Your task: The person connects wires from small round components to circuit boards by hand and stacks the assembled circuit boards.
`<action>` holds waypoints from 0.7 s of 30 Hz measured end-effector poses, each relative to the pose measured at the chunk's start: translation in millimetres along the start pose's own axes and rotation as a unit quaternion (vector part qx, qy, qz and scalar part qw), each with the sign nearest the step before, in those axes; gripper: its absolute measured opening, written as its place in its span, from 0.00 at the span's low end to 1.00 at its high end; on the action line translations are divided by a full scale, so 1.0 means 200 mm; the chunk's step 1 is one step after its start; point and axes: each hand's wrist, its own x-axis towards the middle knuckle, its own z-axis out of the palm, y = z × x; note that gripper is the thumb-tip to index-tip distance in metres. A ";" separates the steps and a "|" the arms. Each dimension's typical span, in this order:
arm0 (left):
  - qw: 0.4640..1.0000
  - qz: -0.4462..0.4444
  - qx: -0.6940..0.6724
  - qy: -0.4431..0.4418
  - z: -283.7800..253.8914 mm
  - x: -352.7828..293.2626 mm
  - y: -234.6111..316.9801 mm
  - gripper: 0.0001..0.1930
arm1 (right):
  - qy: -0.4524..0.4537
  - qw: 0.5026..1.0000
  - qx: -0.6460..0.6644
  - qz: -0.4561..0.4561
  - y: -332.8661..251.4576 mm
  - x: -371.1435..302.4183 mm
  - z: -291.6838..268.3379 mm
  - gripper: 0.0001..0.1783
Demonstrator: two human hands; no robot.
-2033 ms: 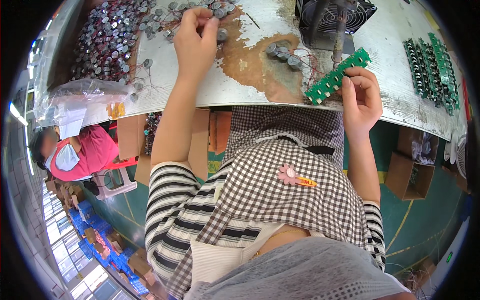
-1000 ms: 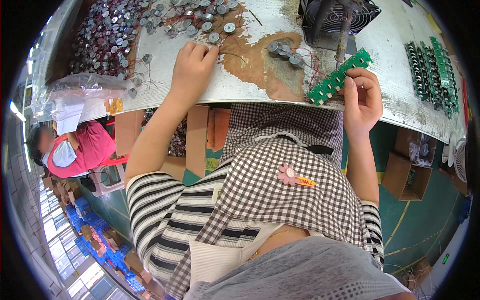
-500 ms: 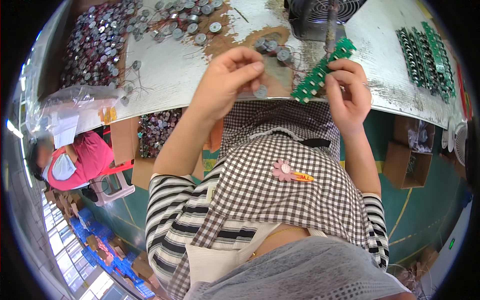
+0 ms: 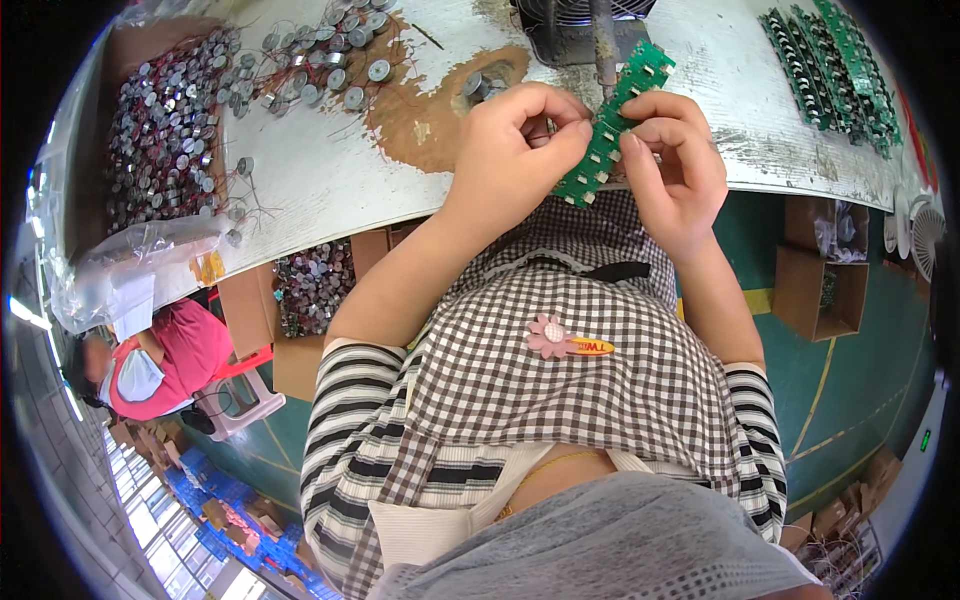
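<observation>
A long green circuit board (image 4: 612,130) with a row of small white connectors slants over the table's front edge. My right hand (image 4: 680,165) is closed on its right edge, thumb and fingers pinching it. On the board's other side my left hand (image 4: 525,145) is closed, thumb and forefinger pinched together at the left edge. Whatever lies in those fingers is mostly hidden; thin reddish wires show close by. Small round silver motors (image 4: 478,87) with wires lie just beyond my left hand.
A box of many small motors (image 4: 165,135) stands at the left, with more loose motors (image 4: 338,78) beside it. A black fan (image 4: 585,25) and a metal rod (image 4: 604,45) are beyond the board. Finished-looking rows of green boards (image 4: 835,80) lie far right. A person in pink (image 4: 185,350) sits at left.
My left hand has moved right, up to the board's left edge. The small motor that hung below its fingers is out of sight. The view has shifted slightly.
</observation>
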 end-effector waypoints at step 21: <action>0.998 0.026 0.054 0.016 0.05 0.01 0.01 0.02 | 0.020 1.000 0.019 0.000 0.00 -0.01 -0.01 0.05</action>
